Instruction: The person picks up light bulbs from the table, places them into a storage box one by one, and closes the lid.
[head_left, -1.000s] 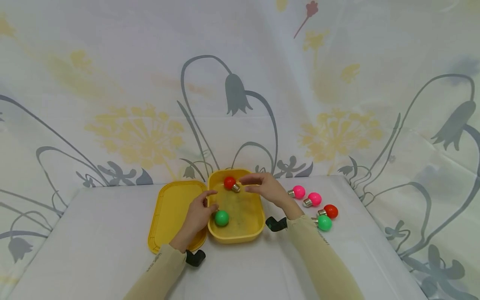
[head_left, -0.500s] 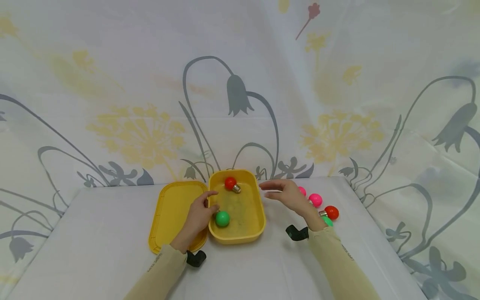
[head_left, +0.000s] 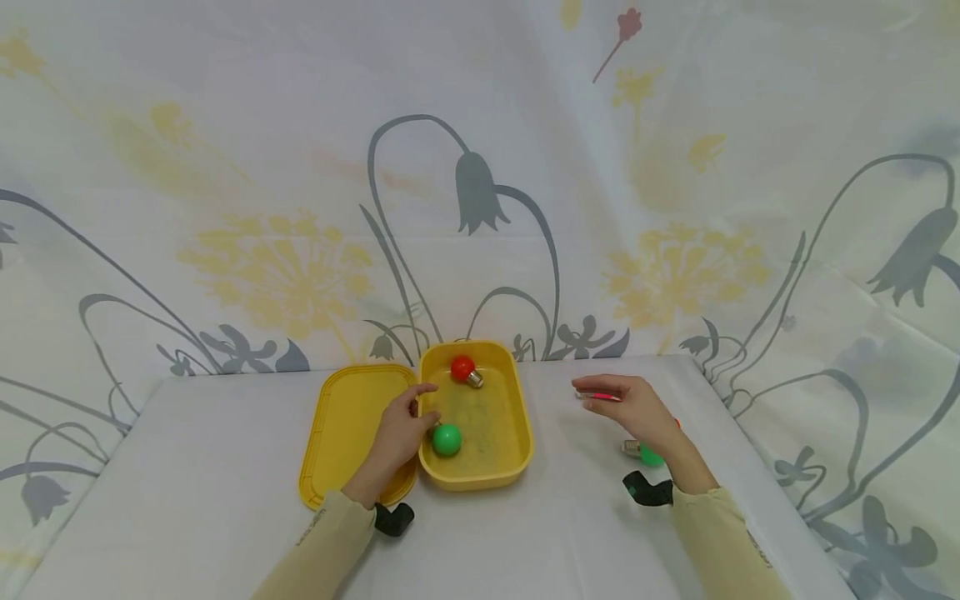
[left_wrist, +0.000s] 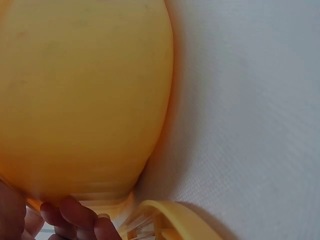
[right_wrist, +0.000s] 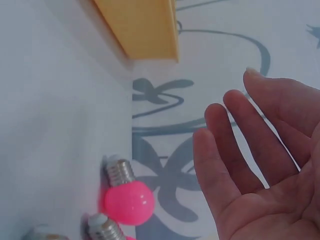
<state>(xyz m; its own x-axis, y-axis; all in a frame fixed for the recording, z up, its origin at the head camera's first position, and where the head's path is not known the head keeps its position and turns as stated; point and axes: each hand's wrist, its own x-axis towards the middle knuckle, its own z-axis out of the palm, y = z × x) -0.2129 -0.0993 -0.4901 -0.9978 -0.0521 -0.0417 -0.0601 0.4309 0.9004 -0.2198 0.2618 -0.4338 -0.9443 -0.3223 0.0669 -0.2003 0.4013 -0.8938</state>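
Observation:
My left hand (head_left: 397,427) holds the left rim of a yellow plastic box (head_left: 522,417); in the left wrist view its curled fingers (left_wrist: 77,214) lie against the box's side. Inside the box are a red light bulb (head_left: 462,367) at the far end and a green light bulb (head_left: 447,440) near my left thumb. My right hand (head_left: 639,412) hovers over the bulbs on the right, fingers spread and holding nothing. Below it, the right wrist view shows a pink light bulb (right_wrist: 130,202) with a metal screw base, apart from the fingers. My right hand partly hides these bulbs in the head view.
A yellow lid (head_left: 352,425) lies flat to the left of the box, close to its wall. Another green bulb (head_left: 651,456) lies by my right wrist, with a bit of red behind it. A patterned cloth (head_left: 480,208) rises behind the white table (head_left: 225,483).
My right hand has moved right, from over the box to above the pink bulbs on the table. My left hand stays at the box's left rim. Both bulbs in the box lie as before.

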